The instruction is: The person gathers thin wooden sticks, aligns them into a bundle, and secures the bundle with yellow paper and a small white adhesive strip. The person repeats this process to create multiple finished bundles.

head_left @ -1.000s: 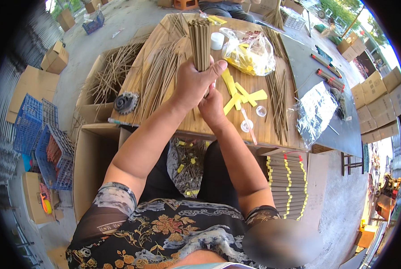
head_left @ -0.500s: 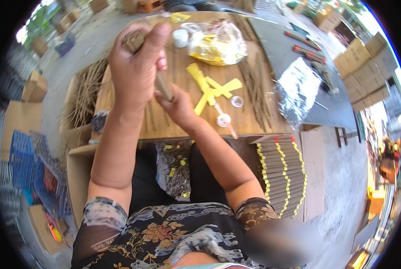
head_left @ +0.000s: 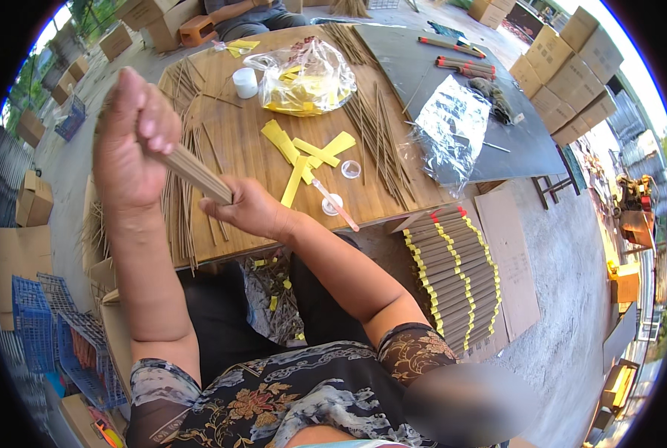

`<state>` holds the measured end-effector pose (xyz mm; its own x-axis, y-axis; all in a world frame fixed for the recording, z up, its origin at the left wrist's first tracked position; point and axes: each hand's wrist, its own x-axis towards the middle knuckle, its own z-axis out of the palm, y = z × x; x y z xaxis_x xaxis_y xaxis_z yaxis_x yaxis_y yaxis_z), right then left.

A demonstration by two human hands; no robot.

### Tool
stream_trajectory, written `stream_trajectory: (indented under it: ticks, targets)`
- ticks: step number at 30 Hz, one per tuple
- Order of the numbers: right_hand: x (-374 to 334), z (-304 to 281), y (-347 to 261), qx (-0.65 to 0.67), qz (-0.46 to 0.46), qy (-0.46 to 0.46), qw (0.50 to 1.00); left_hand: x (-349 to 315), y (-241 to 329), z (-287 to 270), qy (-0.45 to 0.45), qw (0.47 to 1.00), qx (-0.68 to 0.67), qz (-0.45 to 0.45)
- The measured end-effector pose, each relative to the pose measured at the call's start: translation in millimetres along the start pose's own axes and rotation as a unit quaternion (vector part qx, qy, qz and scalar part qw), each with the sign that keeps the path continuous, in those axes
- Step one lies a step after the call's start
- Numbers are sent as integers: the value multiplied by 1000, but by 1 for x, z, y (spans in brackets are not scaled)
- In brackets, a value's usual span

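Note:
A bundle of thin brown incense sticks (head_left: 195, 175) slants in the air above the left part of the wooden table (head_left: 400, 198). My left hand (head_left: 135, 142) is wrapped round its upper end, the thumb pointing up. The lower end sits between the thumb and fingers of my right hand (head_left: 250, 209). Loose brown sticks (head_left: 188, 201) lie under and beside my hands. To the right are crossed yellow paper strips (head_left: 297, 160), a clear ring-shaped lid (head_left: 350, 169) and a small white dish (head_left: 332, 204) with a pinkish flat stick (head_left: 341, 211) across it.
Behind the strips stand a clear bag of yellow strips (head_left: 303, 82) and a white tub (head_left: 245, 82). Silvery plastic (head_left: 453, 127) and red-tipped bundles (head_left: 464, 67) lie on the dark table. Yellow-banded bundles (head_left: 453, 276) are stacked at right. Another person (head_left: 255, 19) sits opposite.
The view has shifted, so the table appears further left and lower. My hands and the bundle have moved left and lower in the picture; the bundle now tilts more toward level.

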<state>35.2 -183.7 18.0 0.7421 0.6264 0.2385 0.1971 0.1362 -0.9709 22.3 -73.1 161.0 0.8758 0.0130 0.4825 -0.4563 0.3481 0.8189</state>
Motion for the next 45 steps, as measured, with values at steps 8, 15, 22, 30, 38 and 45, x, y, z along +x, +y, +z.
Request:
stream_trajectory:
  ticks: [8,15,22,30,38,45]
  targets:
    - [-14,16,-5,-306,-46,192,931,11,-12,-14,314,948,40,-18]
    - [-42,21,-48,65,179,-98,977,-7,7,-31,59,984,-126,-108]
    - [-40,30,-16,-294,17,175,940,-16,-6,-4,318,946,64,13]
    - [-31,25,-9,-189,-29,184,964,-35,-26,15,244,969,35,-11]
    - [14,-2,36,-129,-58,180,973,-14,-63,10,154,984,66,59]
    - [18,0,43,-130,-86,192,969,-20,-75,4,141,981,125,45]
